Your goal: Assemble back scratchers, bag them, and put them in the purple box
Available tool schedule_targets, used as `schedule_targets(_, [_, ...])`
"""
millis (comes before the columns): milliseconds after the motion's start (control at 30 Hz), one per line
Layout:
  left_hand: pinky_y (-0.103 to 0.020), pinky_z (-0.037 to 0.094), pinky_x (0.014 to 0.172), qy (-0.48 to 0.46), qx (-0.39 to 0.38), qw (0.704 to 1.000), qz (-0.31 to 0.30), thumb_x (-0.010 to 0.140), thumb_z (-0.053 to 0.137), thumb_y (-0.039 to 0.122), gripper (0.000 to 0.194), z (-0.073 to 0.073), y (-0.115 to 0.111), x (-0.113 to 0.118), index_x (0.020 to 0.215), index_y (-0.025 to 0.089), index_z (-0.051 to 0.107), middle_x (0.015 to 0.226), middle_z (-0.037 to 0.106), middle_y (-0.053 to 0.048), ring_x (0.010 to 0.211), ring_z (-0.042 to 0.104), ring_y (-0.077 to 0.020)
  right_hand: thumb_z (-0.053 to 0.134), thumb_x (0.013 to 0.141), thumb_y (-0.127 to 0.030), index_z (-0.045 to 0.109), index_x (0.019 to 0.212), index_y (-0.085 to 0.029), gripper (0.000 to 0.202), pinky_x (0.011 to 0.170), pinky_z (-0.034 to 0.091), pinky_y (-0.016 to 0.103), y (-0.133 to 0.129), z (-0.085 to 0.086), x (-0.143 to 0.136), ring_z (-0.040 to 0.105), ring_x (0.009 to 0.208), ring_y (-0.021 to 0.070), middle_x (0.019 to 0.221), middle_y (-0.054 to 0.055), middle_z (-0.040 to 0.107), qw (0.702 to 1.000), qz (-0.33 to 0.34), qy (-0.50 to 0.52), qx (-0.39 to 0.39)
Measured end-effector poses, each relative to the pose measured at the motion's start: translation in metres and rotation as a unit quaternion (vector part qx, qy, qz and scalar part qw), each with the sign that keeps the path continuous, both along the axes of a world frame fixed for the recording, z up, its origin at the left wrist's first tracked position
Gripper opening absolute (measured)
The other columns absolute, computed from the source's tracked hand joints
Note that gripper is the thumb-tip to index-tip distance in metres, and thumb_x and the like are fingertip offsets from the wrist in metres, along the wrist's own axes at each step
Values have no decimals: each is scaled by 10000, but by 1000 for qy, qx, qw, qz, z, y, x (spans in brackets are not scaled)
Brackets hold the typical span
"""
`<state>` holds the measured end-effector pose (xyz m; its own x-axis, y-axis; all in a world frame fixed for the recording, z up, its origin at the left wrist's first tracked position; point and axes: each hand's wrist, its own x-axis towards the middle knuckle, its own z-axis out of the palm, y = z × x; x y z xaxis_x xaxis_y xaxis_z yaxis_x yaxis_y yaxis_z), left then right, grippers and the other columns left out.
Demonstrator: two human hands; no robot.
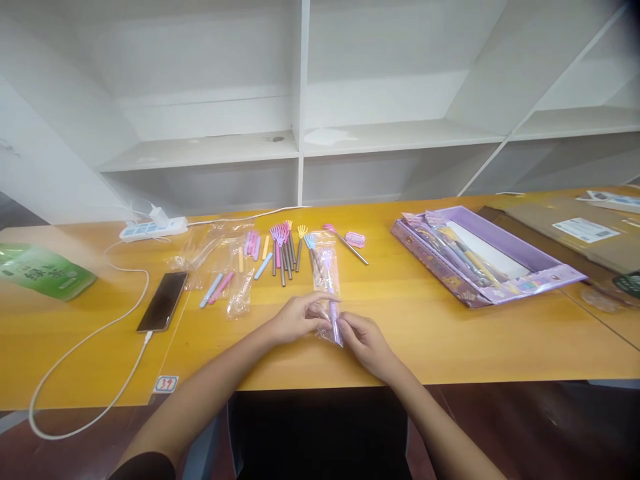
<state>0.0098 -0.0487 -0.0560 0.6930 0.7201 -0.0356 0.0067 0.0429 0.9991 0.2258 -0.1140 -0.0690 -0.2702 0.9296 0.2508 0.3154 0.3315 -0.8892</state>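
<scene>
A purple back scratcher [334,313] lies inside a clear plastic sleeve [327,263] at the table's near middle. My left hand [300,319] is on its left side, with thumb and fingers closed about the sleeve and handle. From the right, my right hand [366,341] pinches the lower end of the packed handle. Just beyond are loose back scratchers [283,247] with pink, yellow and blue claw heads and metal rods. A pink back scratcher [350,247] lies slantwise beside a pink label [355,239]. Pink and blue handle pieces [221,287] lie to the left.
An open purple display box [525,275] at the right holds several packed scratchers. Behind it is a cardboard box [545,230]. At the left are crumpled clear bags [200,250], a phone [163,303] on a white cable, a power strip [155,229] and a green packet [45,272].
</scene>
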Motion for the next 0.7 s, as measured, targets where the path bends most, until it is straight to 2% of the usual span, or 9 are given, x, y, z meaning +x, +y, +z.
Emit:
schedule_targets(100, [-333, 572, 898, -65, -5, 997, 45, 842, 876, 392, 711, 0, 6, 1, 1485, 278, 595, 1184, 722, -102, 1015, 723, -219, 418, 1119, -437, 481, 754, -215, 432, 644, 369, 264, 0, 0, -3, 453, 644, 134, 701, -18, 489, 999, 40, -15, -1])
schedule_targets(200, [-322, 584, 844, -99, -20, 987, 127, 917, 787, 484, 623, -2, 14, 1, 1474, 293, 586, 1344, 655, -129, 1004, 718, -209, 411, 1126, -410, 571, 799, -209, 416, 708, 401, 272, -3, 1, -8, 535, 707, 148, 766, 3, 598, 991, 106, -73, -26])
schedule_targets(267, [-329, 583, 868, -80, 4, 981, 177, 927, 774, 484, 575, -5, 20, -1, 1438, 276, 614, 1382, 641, -129, 1046, 709, -219, 399, 1130, -428, 565, 781, -209, 443, 719, 403, 283, -5, 3, -11, 544, 713, 155, 769, 8, 608, 988, 104, -108, -35])
schedule_targets(367, [-356, 572, 948, -44, 57, 975, 212, 926, 773, 439, 540, -10, 26, -4, 1417, 259, 636, 1439, 632, -122, 1151, 683, -252, 361, 1131, -498, 492, 741, -218, 497, 687, 396, 296, 0, 13, -7, 521, 670, 161, 723, 6, 572, 988, 56, -136, -52])
schedule_targets(433, [-377, 567, 983, -32, 77, 974, 209, 917, 776, 398, 551, -11, 27, -4, 1431, 264, 629, 1508, 596, -115, 1189, 674, -266, 392, 1114, -543, 520, 776, -220, 484, 689, 412, 307, 16, 23, -1, 551, 685, 175, 748, 19, 609, 984, 25, -159, -69])
schedule_targets(500, [-388, 556, 1018, -25, 90, 976, 194, 896, 790, 352, 577, -12, 25, -3, 1441, 267, 621, 1564, 553, -112, 1232, 660, -276, 458, 1083, -569, 598, 882, -214, 431, 697, 438, 318, 43, 34, 6, 590, 725, 191, 819, 43, 661, 985, -3, -157, -70])
schedule_targets(600, [-372, 564, 991, -23, 88, 984, 150, 883, 805, 333, 629, -11, 20, 0, 1472, 265, 592, 1557, 554, -127, 1209, 670, -268, 522, 1043, -565, 634, 1141, -224, 372, 624, 451, 306, 94, 40, 6, 576, 679, 171, 867, 28, 658, 997, -23, -25, -63])
schedule_targets(700, [-344, 585, 920, -30, 64, 989, 131, 907, 789, 391, 645, -11, 20, 0, 1500, 272, 563, 1514, 578, -133, 1081, 703, -221, 723, 912, -524, 554, 1316, -245, 519, 539, 416, 261, 131, 29, -4, 527, 599, 127, 817, -32, 614, 986, 18, 119, -111])
